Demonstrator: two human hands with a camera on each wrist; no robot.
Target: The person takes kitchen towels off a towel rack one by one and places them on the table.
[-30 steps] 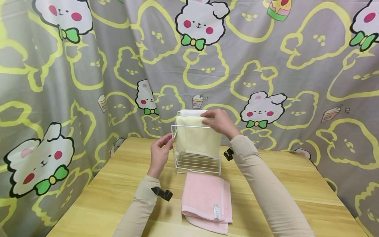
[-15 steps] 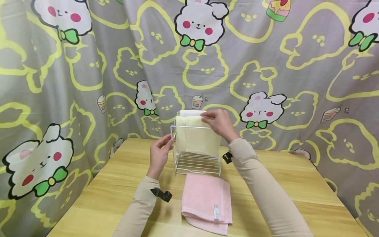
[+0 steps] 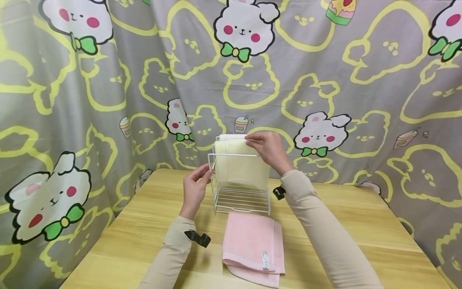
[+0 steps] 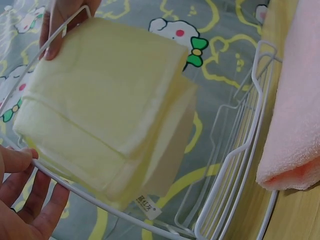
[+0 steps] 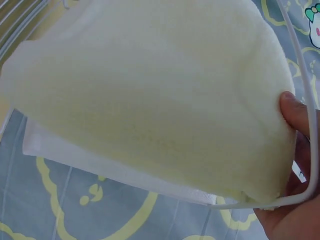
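Note:
A folded pale yellow towel [image 3: 241,170] hangs in the upper part of a white wire rack [image 3: 231,155]. My right hand [image 3: 270,151] pinches the towel's top edge near its right end; the right wrist view shows the thumb on the cloth and the other fingers partly hidden behind it. On the rack's left side, my left hand [image 3: 195,190] grips the wire between thumb and fingers. Behind the yellow towel, a white towel [image 3: 231,137] shows along the top. A folded pink towel [image 3: 249,241] with a small label lies in front of the rack.
The rack stands on a wood-grain table [image 3: 137,237], its slatted lower shelf under the yellow towel. A grey curtain [image 3: 202,90] printed with rabbits hangs close behind the table and along its left side. Black straps sit at both wrists.
The yellow towel's lower edge has risen slightly. Both hands keep their places on the towel and the rack.

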